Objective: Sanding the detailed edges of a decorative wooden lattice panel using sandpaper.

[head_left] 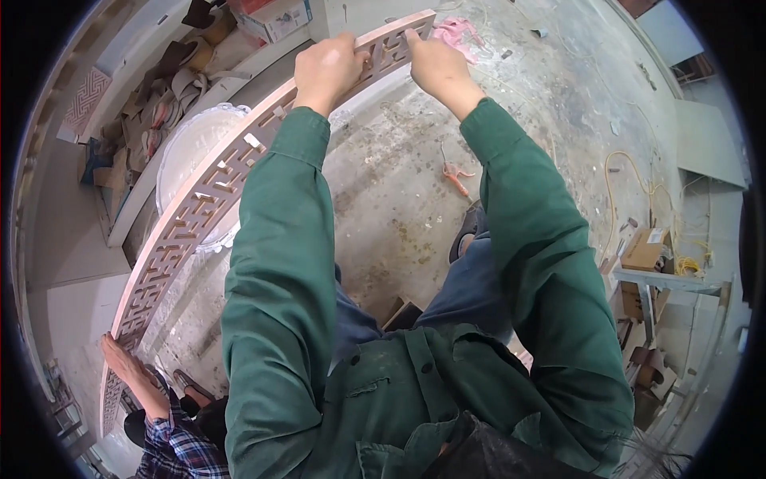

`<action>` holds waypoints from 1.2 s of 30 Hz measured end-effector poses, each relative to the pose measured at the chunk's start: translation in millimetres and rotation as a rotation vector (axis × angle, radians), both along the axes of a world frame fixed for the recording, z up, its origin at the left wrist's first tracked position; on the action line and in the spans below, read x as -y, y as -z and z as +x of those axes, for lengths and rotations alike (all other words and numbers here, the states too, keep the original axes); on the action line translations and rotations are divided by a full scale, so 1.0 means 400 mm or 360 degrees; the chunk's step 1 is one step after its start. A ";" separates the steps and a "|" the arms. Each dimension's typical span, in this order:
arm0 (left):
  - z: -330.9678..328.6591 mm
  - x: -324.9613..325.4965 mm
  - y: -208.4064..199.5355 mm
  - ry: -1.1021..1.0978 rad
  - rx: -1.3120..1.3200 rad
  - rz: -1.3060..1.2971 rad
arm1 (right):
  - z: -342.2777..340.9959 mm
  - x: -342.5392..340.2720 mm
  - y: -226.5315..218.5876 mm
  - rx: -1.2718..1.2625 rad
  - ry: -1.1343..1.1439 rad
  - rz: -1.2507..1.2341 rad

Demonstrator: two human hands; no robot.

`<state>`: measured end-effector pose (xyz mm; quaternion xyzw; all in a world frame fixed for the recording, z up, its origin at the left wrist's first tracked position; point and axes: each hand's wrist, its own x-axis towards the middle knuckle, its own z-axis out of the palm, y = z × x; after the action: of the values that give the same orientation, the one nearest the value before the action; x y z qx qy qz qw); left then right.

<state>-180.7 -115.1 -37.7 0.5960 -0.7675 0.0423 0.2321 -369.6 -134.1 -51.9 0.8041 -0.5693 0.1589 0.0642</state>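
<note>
A long wooden lattice panel [203, 188], cut through with a geometric fretwork pattern, runs from the top centre down to the lower left. Near its far end, my left hand [329, 70] is closed over the upper edge. My right hand [441, 70] grips the same panel close to its tip, the thumb lying along the face. At the lower left, another person's hand [128, 363], with a plaid sleeve, touches the panel's other end. The fingers behind the panel are partly hidden.
Behind the panel is a round whitish tabletop-like piece [187, 148]. An orange-handled tool [457, 180] lies on the stained floor, and a pink cloth [456, 36] beyond my right hand. Scraps fill a shelf [171, 104] at left. A yellow hose [610, 191] and a cardboard box [645, 249] are at right.
</note>
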 end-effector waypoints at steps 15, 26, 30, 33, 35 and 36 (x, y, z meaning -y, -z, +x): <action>0.018 -0.011 0.000 -0.0058 0.0035 0.0028 | -0.014 -0.049 0.018 0.0042 0.0087 0.0029; 0.002 -0.023 -0.008 -0.0001 0.0059 -0.0076 | -0.077 0.058 0.019 0.1946 0.0116 0.1037; 0.020 -0.010 -0.006 0.0001 0.0040 -0.0132 | -0.104 -0.018 0.007 0.2004 -0.0081 0.1290; 0.004 -0.015 -0.007 -0.0015 0.0082 0.0002 | -0.121 0.012 0.006 0.2079 -0.0005 0.1439; -0.005 -0.017 -0.001 -0.0022 0.0080 -0.0030 | -0.101 0.041 0.022 0.1988 0.0081 0.1395; -0.006 -0.015 -0.003 -0.0015 0.0087 -0.0030 | -0.095 0.050 0.026 0.1999 0.0082 0.1381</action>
<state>-183.1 -109.1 -36.3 0.5960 -0.7704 0.0668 0.2164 -407.6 -154.0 -62.3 0.5023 -0.5288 0.3469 -0.5897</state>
